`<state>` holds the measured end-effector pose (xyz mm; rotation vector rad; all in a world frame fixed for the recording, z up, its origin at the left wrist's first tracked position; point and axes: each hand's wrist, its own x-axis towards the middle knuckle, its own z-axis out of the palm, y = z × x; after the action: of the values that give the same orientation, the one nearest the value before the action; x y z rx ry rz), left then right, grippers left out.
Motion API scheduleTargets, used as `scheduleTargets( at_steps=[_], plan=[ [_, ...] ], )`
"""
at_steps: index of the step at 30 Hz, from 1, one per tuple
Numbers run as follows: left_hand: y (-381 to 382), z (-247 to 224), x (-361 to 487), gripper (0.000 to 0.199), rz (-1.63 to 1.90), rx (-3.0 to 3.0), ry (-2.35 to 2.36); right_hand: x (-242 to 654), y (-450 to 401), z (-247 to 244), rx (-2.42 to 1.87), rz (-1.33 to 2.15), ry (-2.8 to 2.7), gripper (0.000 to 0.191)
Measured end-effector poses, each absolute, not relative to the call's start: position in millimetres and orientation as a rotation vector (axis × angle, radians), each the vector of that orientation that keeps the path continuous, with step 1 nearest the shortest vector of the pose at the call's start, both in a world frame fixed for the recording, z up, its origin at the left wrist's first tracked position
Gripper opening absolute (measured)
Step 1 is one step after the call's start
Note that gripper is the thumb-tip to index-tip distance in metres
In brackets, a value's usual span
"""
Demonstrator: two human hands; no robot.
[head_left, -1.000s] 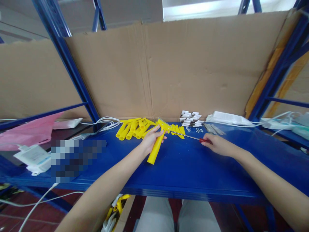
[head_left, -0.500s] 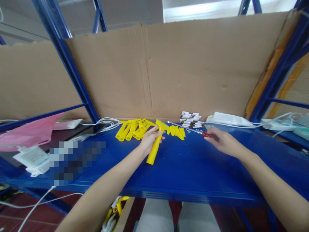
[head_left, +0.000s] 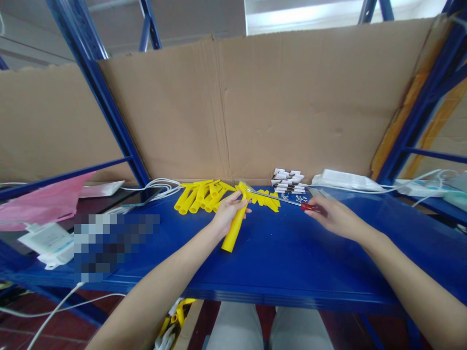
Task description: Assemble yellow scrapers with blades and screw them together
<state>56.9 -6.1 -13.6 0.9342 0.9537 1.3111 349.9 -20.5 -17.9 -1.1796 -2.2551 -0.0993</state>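
My left hand (head_left: 229, 212) is wrapped round a yellow plastic tube part (head_left: 234, 232), whose open round end points down toward the table's front. In my right hand (head_left: 325, 213) is the red handle of a long thin screwdriver (head_left: 284, 199). Its shaft runs left, and its tip is at the top of the held part, where a small shiny bit shows. Several yellow tube parts (head_left: 200, 197) lie left of my left hand. Small flat yellow pieces (head_left: 268, 200) lie to its right, behind the shaft.
White and brown packets (head_left: 288, 181) stand at the back beside small scattered screws (head_left: 301, 198). A white wrapped package (head_left: 345, 180) and cables lie at the back right. White adapters (head_left: 53, 240) and pink plastic (head_left: 44, 200) are on the left. Cardboard (head_left: 292, 107) walls the blue table (head_left: 284, 262).
My right hand has moved slightly left with the screwdriver, bringing its tip onto the top of the yellow part. My left hand has shifted slightly, still holding that part.
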Motion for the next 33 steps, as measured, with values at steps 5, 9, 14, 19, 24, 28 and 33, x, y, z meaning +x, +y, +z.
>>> scheduleTargets(
  at_steps=[5, 9, 14, 19, 24, 28, 33],
  plan=[
    [-8.0, -13.2, 58.7, 0.066, 1.300, 0.951, 0.959, 348.8, -21.1, -17.3, -1.186, -0.126, -2.249, 0.018],
    [-9.3, -12.6, 60.1, 0.063, 1.303, 0.970, 0.981, 349.1, -21.0, -17.4, -1.186, -0.129, -2.252, 0.017],
    [-9.6, -12.5, 60.4, 0.064, 1.329, 1.012, 0.975, 349.9, -21.1, -18.2, -1.198, -0.162, -2.243, 0.018],
    [-10.6, -11.1, 61.1, 0.062, 1.320, 0.975, 0.977, 350.7, -20.7, -19.0, -1.197, -0.176, -2.231, 0.019],
    [-10.5, -10.8, 60.0, 0.061, 1.288, 0.933, 0.946, 351.6, -19.9, -18.8, -1.173, -0.176, -2.227, 0.019],
    [-10.7, -11.3, 59.6, 0.061, 1.289, 0.923, 0.946, 351.2, -20.5, -18.4, -1.195, -0.187, -2.241, 0.019],
    [-10.2, -12.4, 59.7, 0.064, 1.314, 0.936, 0.941, 349.9, -22.5, -17.2, -1.204, -0.197, -2.243, 0.019]
  ],
)
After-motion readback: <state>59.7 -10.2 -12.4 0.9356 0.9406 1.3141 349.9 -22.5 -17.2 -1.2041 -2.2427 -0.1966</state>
